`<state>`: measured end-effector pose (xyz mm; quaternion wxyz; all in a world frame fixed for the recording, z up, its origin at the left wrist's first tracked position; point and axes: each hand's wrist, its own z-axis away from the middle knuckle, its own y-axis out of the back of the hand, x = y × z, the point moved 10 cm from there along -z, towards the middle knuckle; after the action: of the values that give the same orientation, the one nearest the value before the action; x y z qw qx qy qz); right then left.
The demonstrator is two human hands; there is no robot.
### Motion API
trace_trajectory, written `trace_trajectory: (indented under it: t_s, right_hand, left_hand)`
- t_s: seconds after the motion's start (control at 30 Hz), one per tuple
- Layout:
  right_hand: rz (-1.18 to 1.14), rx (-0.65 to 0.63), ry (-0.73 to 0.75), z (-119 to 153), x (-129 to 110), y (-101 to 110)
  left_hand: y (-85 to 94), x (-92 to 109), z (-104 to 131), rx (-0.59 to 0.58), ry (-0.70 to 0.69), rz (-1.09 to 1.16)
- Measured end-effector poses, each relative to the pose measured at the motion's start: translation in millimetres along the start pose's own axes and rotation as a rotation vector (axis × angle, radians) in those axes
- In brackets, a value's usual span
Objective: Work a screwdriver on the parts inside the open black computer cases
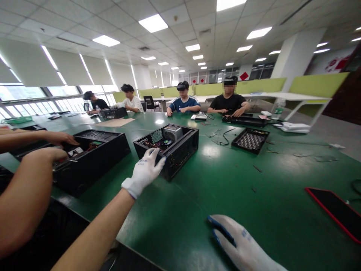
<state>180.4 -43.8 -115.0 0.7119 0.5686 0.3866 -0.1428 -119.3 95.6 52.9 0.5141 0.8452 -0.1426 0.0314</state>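
Left hand [145, 169] spread, touching near rim of uncovered PC case [180, 153] on green surface [197, 195]. Right hand [244, 242] half-wide, thumb parted, near surface's front edge; room between case and red-edged panel [335, 210].

Bright light comes from ceiling panels [153, 23] and windows [22, 91]; the table [194, 199] glares; edges look stretched.

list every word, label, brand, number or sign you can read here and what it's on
No text can be read for certain.
Left glove: blue print, too blurred to read.
Right glove: blue print, too blurred to read.
Bottle: label too small to read.
Red diamond sign: nothing legible.
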Motion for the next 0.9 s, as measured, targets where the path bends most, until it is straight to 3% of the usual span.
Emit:
trace_trajectory:
  t_s: [0.1,0.17,0.27,0.37,0.5,0.67,0.8,0.9]
  right_hand:
    - [0.007,0.006,0.035,1,-5,0]
    - [0.013,0.019,0.052,0,-6,0]
    - [0.019,0.032,0.078,0,-9,1]
    - [0.021,0.056,0.092,-1,-11,3]
    - [0.014,0.148,0.081,-1,-11,19]
    - [0.02,0.412,0.07,13,-16,74]
    - [0.121,0.547,0.208,19,-49,117]
    - [0.25,0.563,0.342,-3,-81,137]
  left_hand:
    - [-25.2,4,-25,-0.118,-0.02,-0.085]
    - [-33.4,7,-33,-0.123,-0.009,-0.114]
    - [-33.5,16,-36,-0.113,0.018,-0.156]
    - [-26.7,38,-27,-0.134,-0.012,-0.161]
    - [-13.4,81,10,-0.167,-0.089,-0.12]
    - [11.2,123,76,-0.166,-0.161,-0.024]
    - [26.2,137,121,-0.181,-0.172,0.048]
    - [33.6,146,146,-0.17,-0.174,0.096]
